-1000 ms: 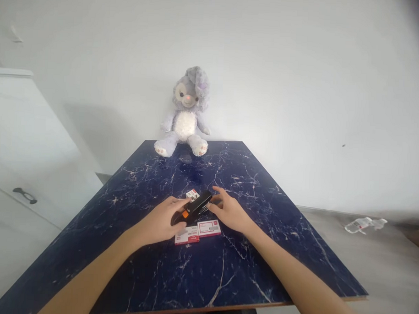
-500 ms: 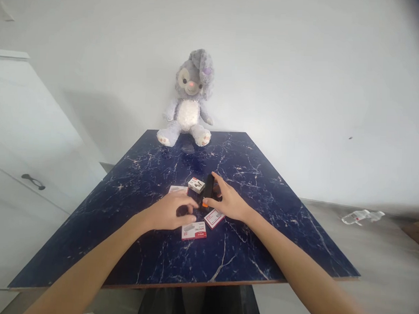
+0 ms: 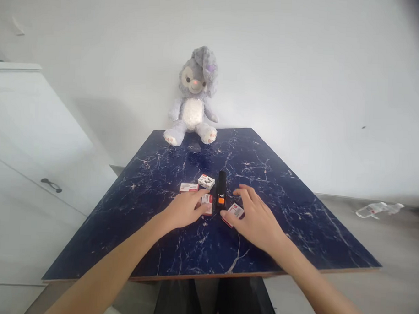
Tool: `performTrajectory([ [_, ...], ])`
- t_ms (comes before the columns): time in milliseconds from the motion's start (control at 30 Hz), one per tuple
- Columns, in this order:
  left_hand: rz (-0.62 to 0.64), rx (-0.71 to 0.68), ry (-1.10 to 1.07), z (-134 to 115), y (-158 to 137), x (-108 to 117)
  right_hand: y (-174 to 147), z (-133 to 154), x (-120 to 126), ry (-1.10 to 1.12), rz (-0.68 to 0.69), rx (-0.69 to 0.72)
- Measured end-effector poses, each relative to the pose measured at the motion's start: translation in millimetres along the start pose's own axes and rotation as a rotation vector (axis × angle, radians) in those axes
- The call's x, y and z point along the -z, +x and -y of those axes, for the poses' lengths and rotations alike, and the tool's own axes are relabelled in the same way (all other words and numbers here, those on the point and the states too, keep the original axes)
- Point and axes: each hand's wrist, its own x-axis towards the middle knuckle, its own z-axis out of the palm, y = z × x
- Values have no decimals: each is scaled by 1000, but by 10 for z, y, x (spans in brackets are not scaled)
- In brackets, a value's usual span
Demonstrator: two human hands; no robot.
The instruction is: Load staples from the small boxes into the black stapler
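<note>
While a plush (image 3: 193, 99) sits at the far end of the blue marble-patterned table (image 3: 250, 160) by a pale wall (image 3: 301, 87), the print on the 4 boxes (image 3: 206, 182) is too small to read; the right hand (image 3: 262, 223) has left the stapler (image 3: 221, 187), which lies between the hands, and rests half open at 1 box (image 3: 235, 212), the left hand (image 3: 182, 208) half open over another, grips unclear

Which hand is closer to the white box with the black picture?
Left. The left hand is just in front of the white box; the right hand is farther, past the black tool.
</note>
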Motion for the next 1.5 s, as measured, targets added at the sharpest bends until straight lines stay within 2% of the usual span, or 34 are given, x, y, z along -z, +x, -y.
performTrajectory([
  [100,-120,-59,8,28,29,-79,-312,71,-113,-9,-39,-78],
  [233,-250,-89,75,294,60,10,-475,126,-249,-9,-64,-90],
  [333,-185,-102,61,471,63,94,-484,129,-257,32,-72,-82],
  [433,-84,-100,-19,497,26,145,-491,138,-194,68,-102,-53],
  [567,1,-156,-138,430,-37,198,-364,237,-60,83,-113,134],
  [767,91,-212,-121,380,-30,214,192,515,-4,-19,135,443],
  [867,103,-205,-145,377,-32,200,332,559,-37,-87,240,478],
  [967,73,-174,-138,419,-52,235,307,489,-49,-74,235,478],
  [1033,65,-105,-142,447,-67,289,246,392,-60,-2,123,432],
  [1100,69,-32,-176,438,-76,343,192,274,-95,90,-42,312],
  [1200,3,-37,-238,331,-72,355,165,123,-189,186,-197,145],
  [1267,-47,-103,-236,232,-66,305,172,70,-252,243,-217,81],
  [1367,-17,-183,-208,134,-67,198,186,52,-320,345,-171,-6],
  [1500,8,-150,-237,130,-66,102,197,48,-356,470,-59,-105],
])
